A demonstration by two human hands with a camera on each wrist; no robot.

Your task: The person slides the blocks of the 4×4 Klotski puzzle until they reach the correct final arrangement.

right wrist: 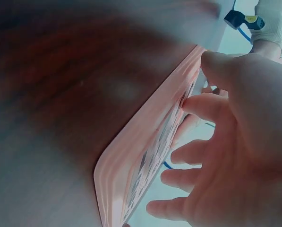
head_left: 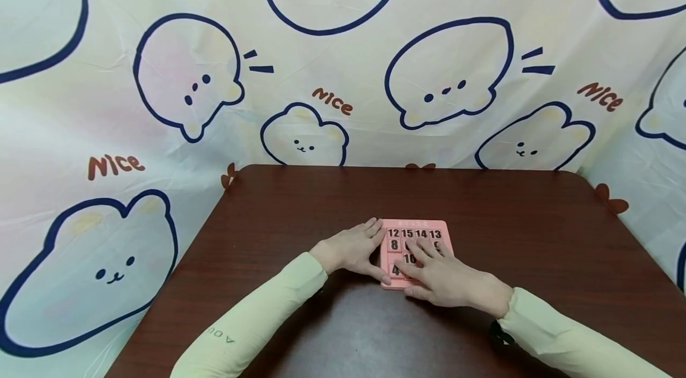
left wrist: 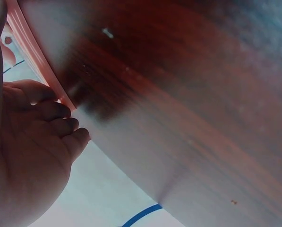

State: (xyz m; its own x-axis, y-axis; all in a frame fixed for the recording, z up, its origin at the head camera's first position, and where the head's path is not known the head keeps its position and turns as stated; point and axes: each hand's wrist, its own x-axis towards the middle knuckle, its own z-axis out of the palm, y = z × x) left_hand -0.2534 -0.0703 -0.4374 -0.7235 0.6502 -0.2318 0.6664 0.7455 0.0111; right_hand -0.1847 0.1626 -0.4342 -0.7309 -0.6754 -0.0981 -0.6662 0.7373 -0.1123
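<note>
A pink number slide puzzle (head_left: pixel 423 224) lies flat on the dark wooden table, its white tiles printed with black numbers. The top row reads 12, 15, 14, 13. My left hand (head_left: pixel 348 251) rests along the puzzle's left side, fingers near the upper corner and thumb at the lower one. In the left wrist view its fingertips meet the pink edge (left wrist: pixel 41 61). Over the tiles my right hand (head_left: pixel 450 280) spreads its fingers, hiding several numbers. The right wrist view shows one finger (right wrist: pixel 197 105) touching the tile area and the thumb close to the frame's edge.
The brown table (head_left: pixel 300 199) extends around the puzzle on all sides. Behind it and at both sides hangs a pale cloth (head_left: pixel 364 68) with blue-outlined cartoon bears and the word "Nice". A dark device (head_left: pixel 502 332) sits at the right wrist.
</note>
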